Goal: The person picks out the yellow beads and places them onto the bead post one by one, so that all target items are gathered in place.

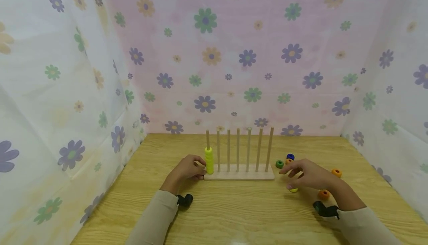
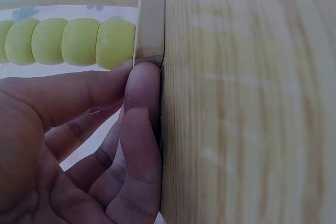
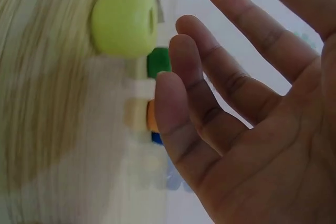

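A wooden peg rack (image 1: 240, 175) stands on the table with a row of upright pegs. Yellow beads (image 1: 208, 161) are stacked on its leftmost peg; the other pegs are bare. My left hand (image 1: 187, 167) holds the left end of the rack's base, thumb and curled fingertips against it beside the lowest bead (image 2: 115, 43). My right hand (image 1: 311, 174) hovers right of the rack with fingers spread and slightly bent, nothing in them. Below its fingers lies a loose yellow bead (image 1: 293, 190), apart from the hand in the right wrist view.
Beyond the right hand lie a green bead (image 1: 279, 164), a blue bead (image 1: 290, 157) and an orange bead (image 1: 288, 161). Two more orange beads (image 1: 336, 172) lie near the right wrist. Flowered cloth (image 1: 230, 33) walls the wooden table (image 1: 234, 215) at the back and sides.
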`<act>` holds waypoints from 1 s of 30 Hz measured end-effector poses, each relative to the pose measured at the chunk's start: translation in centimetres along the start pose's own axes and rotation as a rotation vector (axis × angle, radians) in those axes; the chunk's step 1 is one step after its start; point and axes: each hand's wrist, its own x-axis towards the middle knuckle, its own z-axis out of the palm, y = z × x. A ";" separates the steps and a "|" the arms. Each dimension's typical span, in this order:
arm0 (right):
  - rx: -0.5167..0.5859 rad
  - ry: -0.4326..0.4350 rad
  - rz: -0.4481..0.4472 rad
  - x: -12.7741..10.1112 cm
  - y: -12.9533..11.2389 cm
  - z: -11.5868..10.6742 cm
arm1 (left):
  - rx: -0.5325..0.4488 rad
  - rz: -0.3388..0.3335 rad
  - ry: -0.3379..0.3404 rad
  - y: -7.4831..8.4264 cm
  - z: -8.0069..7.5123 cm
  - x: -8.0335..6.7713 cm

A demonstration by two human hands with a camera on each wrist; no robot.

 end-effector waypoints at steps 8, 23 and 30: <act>0.087 -0.057 0.039 -0.4 1.5 -0.2 | 0.000 0.001 0.001 -0.1 0.0 0.0; 0.117 -0.128 0.021 -0.5 2.7 -0.3 | 0.004 0.003 -0.001 -0.1 0.0 0.0; 0.116 -0.133 0.010 -0.6 2.8 -0.3 | 0.006 0.007 -0.002 0.0 0.0 0.0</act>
